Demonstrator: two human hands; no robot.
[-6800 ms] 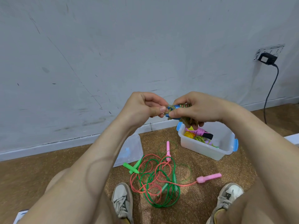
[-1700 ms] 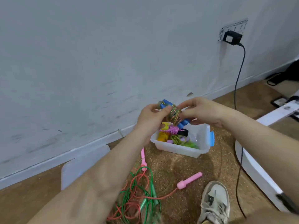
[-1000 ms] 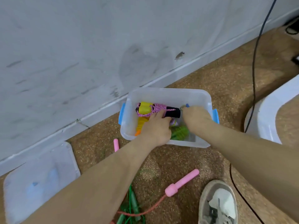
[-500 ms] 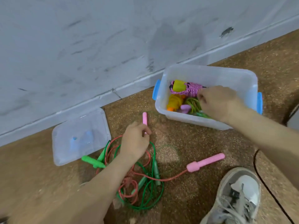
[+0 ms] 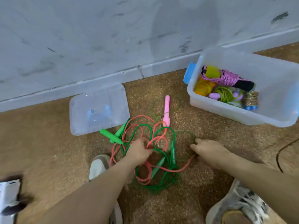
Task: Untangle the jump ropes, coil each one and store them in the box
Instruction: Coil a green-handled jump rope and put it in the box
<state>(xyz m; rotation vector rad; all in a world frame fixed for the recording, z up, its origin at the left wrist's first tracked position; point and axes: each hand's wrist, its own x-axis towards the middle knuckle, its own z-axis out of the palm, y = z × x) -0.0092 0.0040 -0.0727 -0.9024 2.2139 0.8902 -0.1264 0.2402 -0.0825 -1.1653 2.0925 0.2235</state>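
1. Tangle (image 5: 159, 165) of green and salmon jump ropes lies on the cork floor at the view's centre, not yet separated. The clear storage box (image 5: 218, 109) sits at 2 o'clock from it and holds coiled ropes (image 5: 226, 78). Its lid (image 5: 98, 110) lies at 10 o'clock.
2. The cords cross through each other repeatedly, so a hard pull from either hand would likely cinch the loops into a tighter knot.
3. The pink handle (image 5: 166, 110) at 12 o'clock and the light-green handles (image 5: 111, 137) at 9 o'clock could snag in passing loops. The shoe (image 5: 98, 165) at 8 o'clock could pin a cord.
4. The left hand (image 5: 139, 152) reaches down into the tangle's middle, fingers curled round a bunch of cords, though it is blurred.
5. The right hand (image 5: 208, 148) sits low at 3 o'clock, palm down where the salmon cord ends. Whether it grasps anything cannot be told.
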